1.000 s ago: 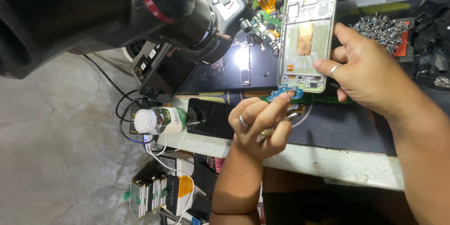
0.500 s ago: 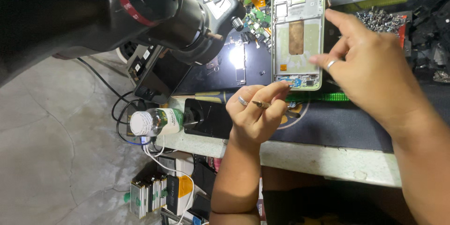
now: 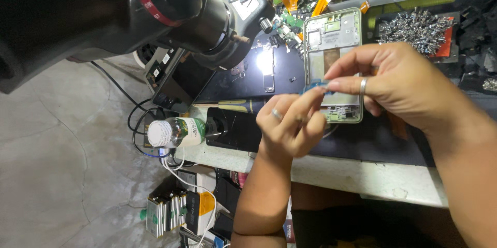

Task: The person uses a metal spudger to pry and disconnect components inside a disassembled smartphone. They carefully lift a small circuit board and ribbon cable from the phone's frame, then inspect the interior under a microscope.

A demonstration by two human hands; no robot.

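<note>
Take the opened phone frame [image 3: 332,64] as your landmark: it lies on the dark mat [image 3: 357,142] on the counter [image 3: 362,178], inner side up, so its parts stay reachable. Far to its left a white-capped bottle [image 3: 173,132] lies on its side at the counter's edge, within reach but off the mat. Up and left of the frame the microscope [image 3: 207,12] hangs over the lit work plate, leaving the frame free for bare-eye handling. Just below the frame's lower end, your left hand [image 3: 290,124] is closed in a pinch on a small blue strip [image 3: 315,87]. Your right hand [image 3: 401,85], over the frame's right side, pinches the same strip from the other end, holding it taut above the frame. Right of the frame sits a heap of metal screws [image 3: 417,31], kept together in a tray.
</note>
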